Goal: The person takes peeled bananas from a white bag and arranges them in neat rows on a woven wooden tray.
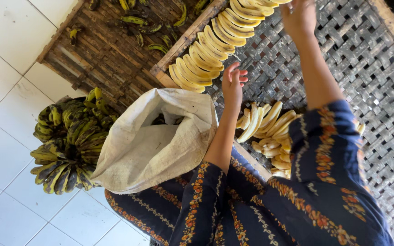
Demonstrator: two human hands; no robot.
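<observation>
head view: left hand [232,86] open, fingers spread, empty above woven grey bamboo drying tray [370,86] | right hand [298,16] reaches the row of peeled yellow banana slices [215,43], grip cannot tell | loose slice pile [270,132] near the arm | risk: sleeve may brush the pile, disturb the row.

Mat [343,68]: woven split bamboo, rough, matt. Sack [156,141]: coarse woven cloth. Floor [5,54]: glossy white tile. Sleeves [324,150]: printed cloth.
</observation>
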